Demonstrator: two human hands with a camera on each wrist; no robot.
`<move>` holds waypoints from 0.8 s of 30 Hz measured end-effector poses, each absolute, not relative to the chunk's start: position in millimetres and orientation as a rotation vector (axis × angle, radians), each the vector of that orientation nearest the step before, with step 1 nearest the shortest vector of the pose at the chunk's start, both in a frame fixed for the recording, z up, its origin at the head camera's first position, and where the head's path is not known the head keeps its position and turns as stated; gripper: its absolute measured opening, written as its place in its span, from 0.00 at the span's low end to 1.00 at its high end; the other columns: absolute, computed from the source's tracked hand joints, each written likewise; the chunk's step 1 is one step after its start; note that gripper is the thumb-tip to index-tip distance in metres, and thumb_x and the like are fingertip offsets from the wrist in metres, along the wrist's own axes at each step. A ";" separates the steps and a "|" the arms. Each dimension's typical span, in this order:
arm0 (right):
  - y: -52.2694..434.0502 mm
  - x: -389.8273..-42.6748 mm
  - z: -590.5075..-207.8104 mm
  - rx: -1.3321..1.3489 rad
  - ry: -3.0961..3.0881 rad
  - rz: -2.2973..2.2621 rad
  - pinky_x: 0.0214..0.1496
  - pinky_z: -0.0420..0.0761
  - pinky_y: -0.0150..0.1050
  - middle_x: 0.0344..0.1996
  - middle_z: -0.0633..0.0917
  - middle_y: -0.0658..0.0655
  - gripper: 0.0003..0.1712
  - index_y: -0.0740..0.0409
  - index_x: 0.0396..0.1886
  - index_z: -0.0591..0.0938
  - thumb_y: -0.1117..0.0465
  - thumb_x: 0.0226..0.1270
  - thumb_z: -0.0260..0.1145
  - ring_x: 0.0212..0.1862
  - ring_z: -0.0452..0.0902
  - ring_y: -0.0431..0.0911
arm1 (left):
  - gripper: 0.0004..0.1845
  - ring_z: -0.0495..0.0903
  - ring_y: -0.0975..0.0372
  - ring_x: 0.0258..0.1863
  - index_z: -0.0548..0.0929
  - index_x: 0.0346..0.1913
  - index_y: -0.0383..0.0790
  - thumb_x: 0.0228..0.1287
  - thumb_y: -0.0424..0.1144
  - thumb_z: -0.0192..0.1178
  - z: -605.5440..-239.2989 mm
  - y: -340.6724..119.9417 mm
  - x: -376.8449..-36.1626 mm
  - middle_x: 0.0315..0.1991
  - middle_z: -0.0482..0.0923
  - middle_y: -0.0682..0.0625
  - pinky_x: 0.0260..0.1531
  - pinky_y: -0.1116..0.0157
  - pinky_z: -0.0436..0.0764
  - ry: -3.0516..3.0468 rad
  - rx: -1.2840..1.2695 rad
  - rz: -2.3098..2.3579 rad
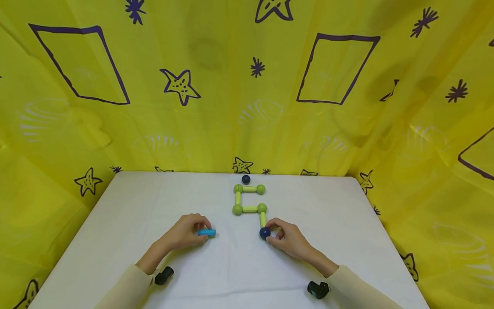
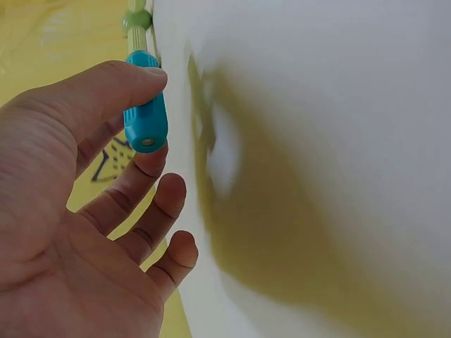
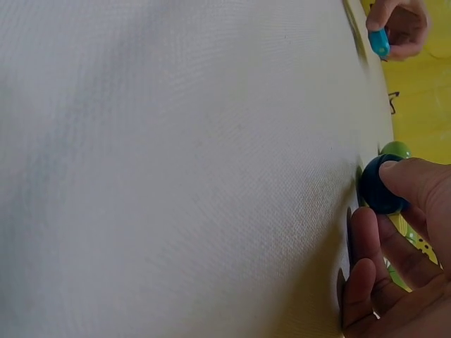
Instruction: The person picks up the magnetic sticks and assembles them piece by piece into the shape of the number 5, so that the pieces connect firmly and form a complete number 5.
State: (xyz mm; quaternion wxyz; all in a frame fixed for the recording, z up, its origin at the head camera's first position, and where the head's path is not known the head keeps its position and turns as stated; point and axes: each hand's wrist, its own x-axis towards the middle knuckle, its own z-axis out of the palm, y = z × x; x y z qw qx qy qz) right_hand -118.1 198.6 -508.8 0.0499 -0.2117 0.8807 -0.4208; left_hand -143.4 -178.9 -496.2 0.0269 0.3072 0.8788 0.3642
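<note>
My left hand point(image 1: 191, 231) pinches a short blue rod point(image 1: 206, 232) between thumb and fingers, just above the white table. In the left wrist view the blue rod point(image 2: 145, 105) shows a small metal dot in its end. My right hand point(image 1: 287, 238) holds a dark blue ball point(image 1: 264, 233) by thumb and fingertips, at the near end of a light green rod point(image 1: 263, 219). That rod belongs to a figure of green balls and rods lying on the table, with a green ball point(image 1: 262, 208) at its corner. In the right wrist view the thumb covers part of the dark blue ball point(image 3: 379, 186).
Another dark blue ball point(image 1: 246, 179) lies behind the figure, near the table's back edge. A yellow curtain point(image 1: 216, 124) with drawn stars and shells surrounds the white table point(image 1: 154, 193) at the back and sides. Small black cameras point(image 1: 164, 275) sit at both wrists.
</note>
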 end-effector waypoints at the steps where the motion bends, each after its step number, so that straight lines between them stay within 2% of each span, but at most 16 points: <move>1: 198.4 -118.0 -508.8 -0.643 2.681 -1.283 0.34 0.76 0.32 0.47 0.87 0.52 0.17 0.52 0.53 0.82 0.62 0.66 0.75 0.32 0.75 0.36 | 0.11 0.72 0.62 0.31 0.87 0.40 0.47 0.56 0.30 0.74 -496.2 -174.4 -144.6 0.29 0.75 0.60 0.34 0.67 0.72 2.710 0.951 1.118; 19: 197.3 -117.0 -507.1 -0.626 2.689 -1.278 0.34 0.75 0.32 0.48 0.87 0.53 0.17 0.54 0.53 0.82 0.63 0.66 0.74 0.32 0.75 0.37 | 0.09 0.74 0.60 0.31 0.88 0.42 0.46 0.58 0.34 0.73 -501.2 -96.7 -163.2 0.29 0.75 0.59 0.34 0.68 0.72 2.555 1.025 1.127; 24: 197.1 -116.9 -508.1 -0.611 2.690 -1.267 0.34 0.75 0.32 0.48 0.87 0.52 0.17 0.53 0.53 0.82 0.63 0.67 0.74 0.32 0.75 0.38 | 0.09 0.73 0.62 0.31 0.88 0.41 0.47 0.58 0.34 0.73 -501.0 -83.1 -162.7 0.28 0.76 0.59 0.34 0.67 0.72 2.521 1.023 1.139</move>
